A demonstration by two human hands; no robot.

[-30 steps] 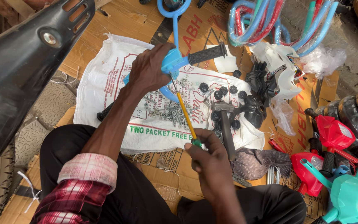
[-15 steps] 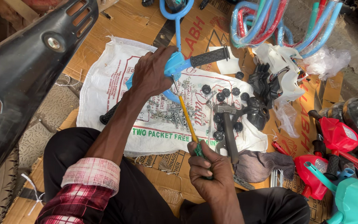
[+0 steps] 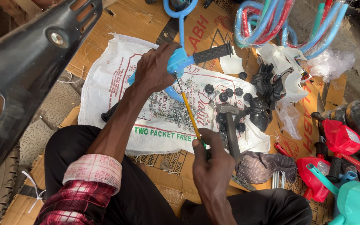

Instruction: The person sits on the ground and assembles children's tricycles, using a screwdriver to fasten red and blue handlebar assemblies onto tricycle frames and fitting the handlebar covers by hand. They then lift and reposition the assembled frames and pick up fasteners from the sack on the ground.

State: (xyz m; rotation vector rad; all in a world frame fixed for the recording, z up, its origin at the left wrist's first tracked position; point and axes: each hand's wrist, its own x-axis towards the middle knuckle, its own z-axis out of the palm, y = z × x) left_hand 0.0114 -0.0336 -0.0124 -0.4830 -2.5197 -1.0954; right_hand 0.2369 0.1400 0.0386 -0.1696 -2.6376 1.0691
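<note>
hammer (image 3: 230, 125) beside screwdriver (image 3: 189, 112), black knobs (image 3: 229, 92) around

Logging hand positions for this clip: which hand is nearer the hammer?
Right. The right hand, gripping the screwdriver, sits just beside the hammer handle. The left hand is farther up the sack, holding the blue handlebar.

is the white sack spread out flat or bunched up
Spread flat: the white sack lies open on the cardboard, with screws and black knobs scattered on top.
</note>
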